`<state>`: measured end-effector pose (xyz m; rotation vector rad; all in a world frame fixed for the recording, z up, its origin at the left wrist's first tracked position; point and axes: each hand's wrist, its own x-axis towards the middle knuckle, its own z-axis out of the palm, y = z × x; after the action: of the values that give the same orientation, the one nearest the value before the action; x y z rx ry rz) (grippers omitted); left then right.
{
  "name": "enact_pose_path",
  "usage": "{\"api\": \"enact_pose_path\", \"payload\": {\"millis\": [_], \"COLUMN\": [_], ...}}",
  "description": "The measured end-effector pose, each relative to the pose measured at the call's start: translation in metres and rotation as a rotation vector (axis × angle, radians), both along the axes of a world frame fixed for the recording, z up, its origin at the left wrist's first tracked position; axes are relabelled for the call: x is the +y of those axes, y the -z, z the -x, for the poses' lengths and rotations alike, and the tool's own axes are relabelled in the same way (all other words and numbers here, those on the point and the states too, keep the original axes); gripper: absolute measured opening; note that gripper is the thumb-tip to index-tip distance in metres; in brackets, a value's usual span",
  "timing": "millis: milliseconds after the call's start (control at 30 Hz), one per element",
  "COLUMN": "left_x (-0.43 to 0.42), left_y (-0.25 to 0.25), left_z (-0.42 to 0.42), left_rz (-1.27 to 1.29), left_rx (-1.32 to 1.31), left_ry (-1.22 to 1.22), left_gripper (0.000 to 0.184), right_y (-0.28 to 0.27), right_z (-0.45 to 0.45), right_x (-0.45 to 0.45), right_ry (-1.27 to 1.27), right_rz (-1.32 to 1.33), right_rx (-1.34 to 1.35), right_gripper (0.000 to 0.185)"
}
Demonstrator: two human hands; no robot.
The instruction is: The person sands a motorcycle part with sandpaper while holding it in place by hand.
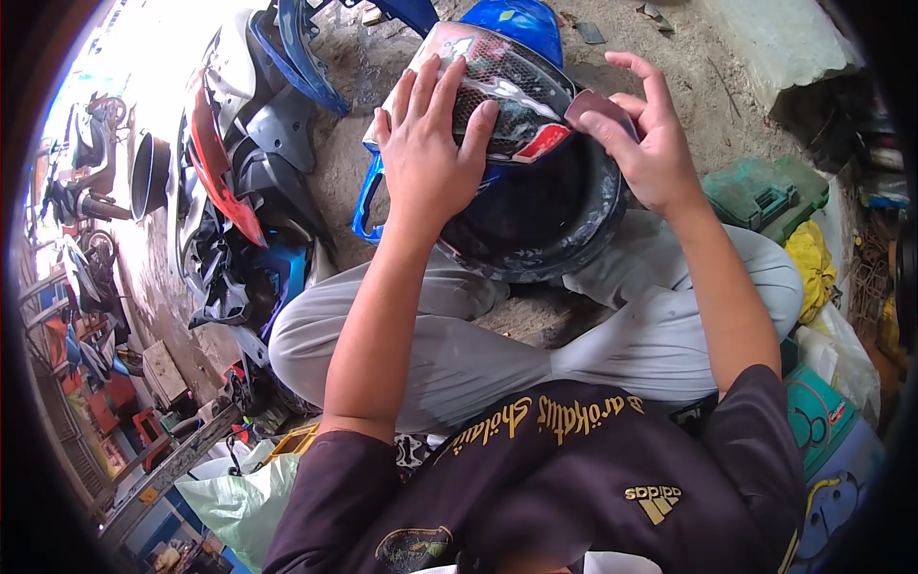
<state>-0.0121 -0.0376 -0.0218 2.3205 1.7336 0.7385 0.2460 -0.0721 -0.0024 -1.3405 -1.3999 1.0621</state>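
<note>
A glossy fairing panel with a mesh pattern and red and white areas rests over a round black basin in front of my crossed legs. My left hand lies flat on the panel's left part, fingers spread, holding nothing. At the panel's right end, my right hand pinches a small brownish-red sheet between thumb and fingers, close to the panel's edge. Blue parts show beside and behind the panel.
Several loose fairings, one red, are piled at the left. A green case and a yellow cloth lie at the right. A concrete block stands at the upper right, a pale plastic bag at the lower left.
</note>
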Motion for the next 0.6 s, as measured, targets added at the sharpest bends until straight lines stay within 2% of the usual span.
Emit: {"api": "enact_pose_path", "payload": {"millis": [67, 167, 200, 300, 600], "left_x": [-0.001, -0.003, -0.003, -0.003, -0.005], "left_y": [-0.001, 0.000, 0.001, 0.001, 0.002], "left_z": [-0.001, -0.002, -0.003, -0.003, -0.007], "left_rz": [-0.008, -0.015, -0.018, -0.010, -0.028], "left_rx": [0.010, 0.026, 0.031, 0.035, 0.059], "left_ry": [0.002, 0.001, 0.000, 0.000, 0.004], "left_gripper": [0.062, 0.062, 0.062, 0.063, 0.062], "right_y": [0.006, 0.014, 0.012, 0.000, -0.007], "right_z": [0.001, -0.011, -0.011, -0.008, 0.000], "right_x": [0.002, 0.014, 0.017, 0.015, 0.010], "right_ry": [-0.018, -0.136, -0.133, -0.088, -0.083], "right_rz": [0.079, 0.175, 0.196, 0.213, 0.095], "right_rx": [0.132, 0.157, 0.124, -0.143, -0.250], "right_gripper": [0.043, 0.036, 0.027, 0.026, 0.035]}}
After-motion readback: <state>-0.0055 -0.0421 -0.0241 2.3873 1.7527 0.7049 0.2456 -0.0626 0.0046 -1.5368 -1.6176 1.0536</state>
